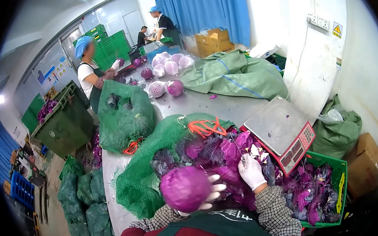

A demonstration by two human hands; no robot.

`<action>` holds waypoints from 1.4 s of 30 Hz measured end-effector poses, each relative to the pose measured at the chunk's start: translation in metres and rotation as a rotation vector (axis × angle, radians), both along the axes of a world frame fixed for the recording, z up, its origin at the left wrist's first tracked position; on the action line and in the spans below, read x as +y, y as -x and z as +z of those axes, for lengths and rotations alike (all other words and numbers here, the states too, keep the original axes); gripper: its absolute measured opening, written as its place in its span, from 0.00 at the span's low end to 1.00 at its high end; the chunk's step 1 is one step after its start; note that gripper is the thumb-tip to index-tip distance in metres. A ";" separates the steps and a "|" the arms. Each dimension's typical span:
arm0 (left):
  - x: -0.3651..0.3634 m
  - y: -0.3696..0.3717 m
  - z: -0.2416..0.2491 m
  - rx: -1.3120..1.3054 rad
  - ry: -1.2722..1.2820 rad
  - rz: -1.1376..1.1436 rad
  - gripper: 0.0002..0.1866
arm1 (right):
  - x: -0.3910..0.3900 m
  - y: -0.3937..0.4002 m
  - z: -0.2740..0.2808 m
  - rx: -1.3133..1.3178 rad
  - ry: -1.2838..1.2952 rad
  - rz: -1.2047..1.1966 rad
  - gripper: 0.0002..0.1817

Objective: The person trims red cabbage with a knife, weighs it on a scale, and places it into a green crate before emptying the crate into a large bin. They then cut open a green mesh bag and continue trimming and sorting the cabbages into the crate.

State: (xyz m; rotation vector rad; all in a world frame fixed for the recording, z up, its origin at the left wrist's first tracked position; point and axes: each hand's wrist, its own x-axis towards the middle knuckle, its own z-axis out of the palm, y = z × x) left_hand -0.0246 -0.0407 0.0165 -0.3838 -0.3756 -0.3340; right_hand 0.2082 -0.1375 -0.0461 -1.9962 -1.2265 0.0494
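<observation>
A purple-red cabbage (pixel 185 189), slightly blurred, rests in my left hand (pixel 215 189). White-gloved fingers show around its right side, and the palm is hidden beneath it. My right hand (pixel 250 171), also gloved in white, is closed on a knife (pixel 237 146) whose thin blade points up and away; its handle is hidden in the fist. Under and around both hands lies a heap of loose purple cabbage leaves (pixel 226 152) with pale cut bits. Beside the leaves, at the left, a green mesh bag (pixel 136 183) with orange ties lies spread on the metal table (pixel 113 167).
A scale (pixel 273 125) stands right of the leaves, above a green crate (pixel 342 168) of trimmings. Another mesh bag (pixel 125 118) sits at the left. Netted cabbages (pixel 157 89) and a green sack (pixel 230 75) lie farther back. A co-worker (pixel 91 72) stands across at the left.
</observation>
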 end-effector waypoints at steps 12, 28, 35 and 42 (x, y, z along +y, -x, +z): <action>0.029 -0.019 -0.029 -0.111 -0.095 -0.381 0.39 | -0.033 0.048 0.126 0.605 -0.229 0.767 0.27; -0.001 -0.020 -0.033 -0.209 -0.051 -0.327 0.35 | -0.072 0.025 0.085 0.743 -0.108 0.266 0.08; 0.000 -0.023 -0.048 -0.197 0.075 -0.471 0.36 | -0.063 0.062 0.122 0.601 -0.208 0.775 0.27; 0.017 -0.029 -0.073 -0.265 -0.014 -0.658 0.36 | -0.060 0.058 0.109 0.036 -0.272 0.779 0.14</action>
